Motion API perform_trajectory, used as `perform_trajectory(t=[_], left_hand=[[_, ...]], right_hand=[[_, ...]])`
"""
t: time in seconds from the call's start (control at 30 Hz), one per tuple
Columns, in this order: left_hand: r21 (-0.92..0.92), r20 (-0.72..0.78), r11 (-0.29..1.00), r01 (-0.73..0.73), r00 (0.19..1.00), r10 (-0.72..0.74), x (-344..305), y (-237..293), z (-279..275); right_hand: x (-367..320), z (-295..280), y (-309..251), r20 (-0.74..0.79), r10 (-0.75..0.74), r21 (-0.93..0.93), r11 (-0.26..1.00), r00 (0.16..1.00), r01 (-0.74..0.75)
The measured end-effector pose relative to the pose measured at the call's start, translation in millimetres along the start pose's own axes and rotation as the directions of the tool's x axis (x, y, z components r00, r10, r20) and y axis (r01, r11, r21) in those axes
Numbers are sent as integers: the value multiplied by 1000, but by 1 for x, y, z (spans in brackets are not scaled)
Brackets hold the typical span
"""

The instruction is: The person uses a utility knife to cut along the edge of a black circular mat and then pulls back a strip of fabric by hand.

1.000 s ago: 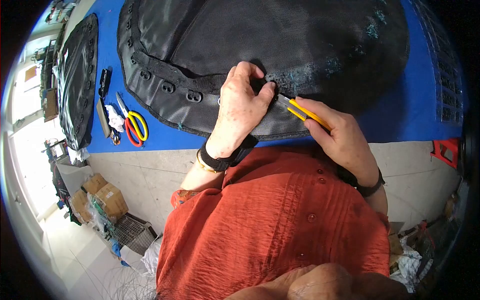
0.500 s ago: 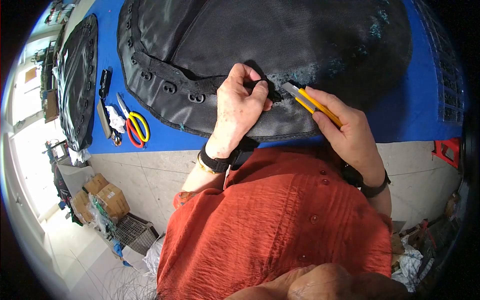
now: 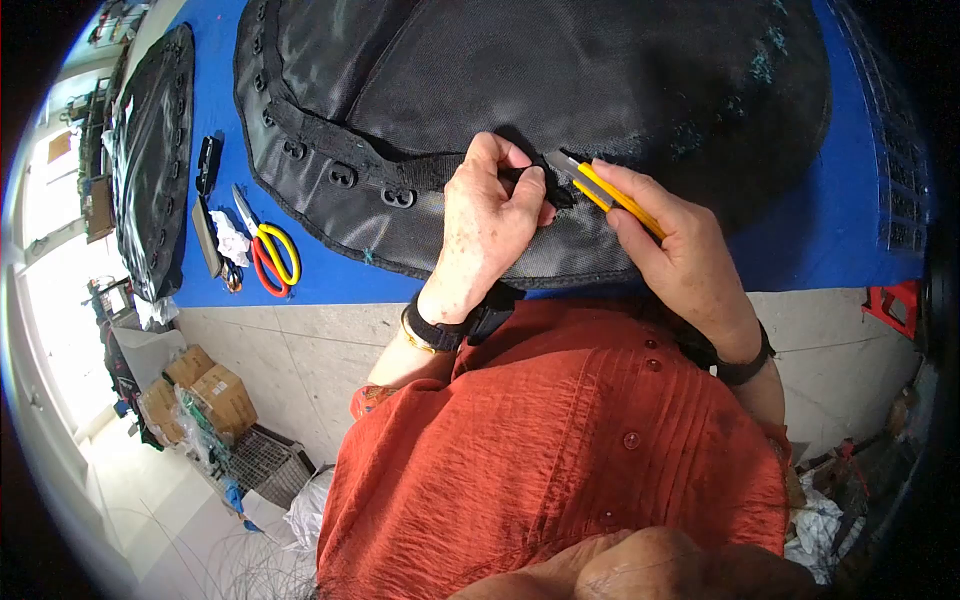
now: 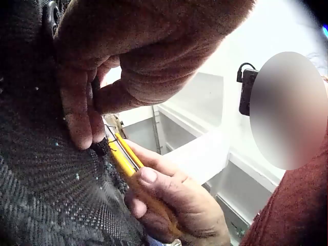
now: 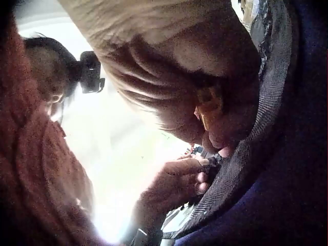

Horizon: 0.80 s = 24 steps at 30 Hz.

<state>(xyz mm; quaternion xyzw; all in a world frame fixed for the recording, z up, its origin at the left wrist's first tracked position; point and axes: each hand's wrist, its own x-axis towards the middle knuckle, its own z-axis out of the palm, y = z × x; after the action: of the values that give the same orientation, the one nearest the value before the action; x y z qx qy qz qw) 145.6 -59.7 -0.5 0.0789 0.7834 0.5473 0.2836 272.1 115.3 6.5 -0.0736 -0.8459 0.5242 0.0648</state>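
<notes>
My left hand pinches a black webbing strap between thumb and fingers, at the near part of a large black mesh fabric piece. In my right hand is a yellow utility knife, its blade pointing at the strap beside the left fingertips. The left wrist view shows the knife close under the left fingers, where short black threads stick out. Black plastic hooks line the fabric's edge to the left. The right wrist view shows the knife's end against the right palm.
Scissors with red and yellow handles lie on the blue table, near a crumpled white scrap and a black tool. Another black piece lies at far left. Teal thread bits are scattered on the mesh.
The knife first drew back from the left fingers, to the right, then came back up close to them. The left hand still pinches the strap; the fabric has shifted slightly.
</notes>
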Motion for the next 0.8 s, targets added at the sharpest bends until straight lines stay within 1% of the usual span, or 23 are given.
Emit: perform_trajectory(t=[0.23, 0.33, 0.43, 0.5, 0.53, 0.6, 0.63, 0.73, 0.8], left_hand=[[26, 10, 1000, -12, 1000, 11, 0, 0, -1], [-34, 8, 999, -17, 1000, 17, 1, -3, 0], [-10, 12, 1000, -22, 1000, 22, 2, -4, -1], [55, 12, 998, -27, 1000, 26, 1, 0, -1], [88, 11, 996, -29, 1000, 28, 1, 1, -1], [45, 9, 999, -29, 1000, 29, 1, -1, 0], [24, 8, 999, -29, 1000, 29, 1, -2, 1], [-63, 1, 992, -111, 994, 112, 0, -9, 5], [25, -17, 986, -167, 986, 167, 0, -12, 8]], right_hand=[[0, 1, -1, 31, 18, -26, 1000, 999, -17], [-2, 0, -1, 46, 28, -23, 999, 999, -27], [-4, -1, -4, 47, 36, -29, 999, 998, -35], [-7, -4, -5, 50, 26, -46, 999, 998, -23], [-8, -7, -6, 76, 44, -49, 998, 996, -40], [-12, -12, -7, 127, 79, -56, 996, 989, -73], [-15, -12, -7, 126, 86, -49, 996, 988, -80], [-22, -10, -2, 120, 90, -23, 996, 989, -87], [-24, -9, 2, 111, 73, 1, 997, 991, -73]])
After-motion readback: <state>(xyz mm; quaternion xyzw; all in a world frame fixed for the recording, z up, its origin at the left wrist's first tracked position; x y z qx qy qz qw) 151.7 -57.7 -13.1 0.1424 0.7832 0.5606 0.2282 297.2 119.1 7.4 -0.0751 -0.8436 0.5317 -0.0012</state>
